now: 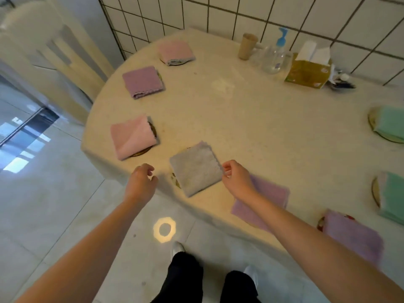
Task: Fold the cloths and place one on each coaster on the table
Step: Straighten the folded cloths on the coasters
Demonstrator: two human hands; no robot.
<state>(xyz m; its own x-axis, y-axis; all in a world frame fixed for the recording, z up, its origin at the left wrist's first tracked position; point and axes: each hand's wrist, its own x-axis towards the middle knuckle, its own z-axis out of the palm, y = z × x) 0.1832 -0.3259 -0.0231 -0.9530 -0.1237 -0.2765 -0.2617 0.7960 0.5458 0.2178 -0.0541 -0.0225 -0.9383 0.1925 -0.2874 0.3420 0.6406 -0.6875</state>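
Head view is showing a round table [251,119] with folded cloths sitting on coasters. Going from the left: a pink cloth [132,136], a purple cloth [143,82] and a far pink cloth [176,51] are each lying folded on a coaster. The left hand [142,182] is hovering at the table's near edge, fingers loosely curled and holding nothing. A grey cloth [195,170] is lying folded over a coaster [175,180], and the right hand [237,179] is touching its right edge; whether the fingers are pinching it I cannot tell. Just beside it a lilac cloth [266,199] is lying on the bare table, apparently awaiting placement. Rightward, another purple cloth [349,235] and two green cloths [391,123] [393,197] are resting on coasters. Most of the task looks done.
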